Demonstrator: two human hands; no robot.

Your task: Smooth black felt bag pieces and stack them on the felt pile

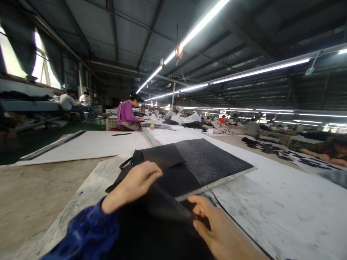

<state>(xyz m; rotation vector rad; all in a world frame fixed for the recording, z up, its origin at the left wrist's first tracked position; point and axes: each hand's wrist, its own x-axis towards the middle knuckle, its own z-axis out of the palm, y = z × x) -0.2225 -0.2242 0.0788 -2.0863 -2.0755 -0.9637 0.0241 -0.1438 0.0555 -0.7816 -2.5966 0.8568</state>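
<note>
A piece of black fabric (157, 227) hangs in front of me, its upper edge running from one hand to the other. My left hand (137, 182), in a blue dark-spotted sleeve, is closed in a pinch on that edge; its fingertips are partly hidden. At the edge's other end my right hand (217, 222) has curled fingers around the fabric, with thumb and forefinger bent toward each other. Just beyond lie flat black fabric pieces (176, 178) and a dark grey, speckled textured sheet (214, 159). A thin black loop (125, 163) sticks out at their left.
A white tabletop (282, 202) with smudges extends to the right. To the left are a tan surface (54, 191) and a white sheet or board (94, 146). A person in purple (127, 113) works farther ahead. Black cut pieces (273, 148) lie on the right-hand table.
</note>
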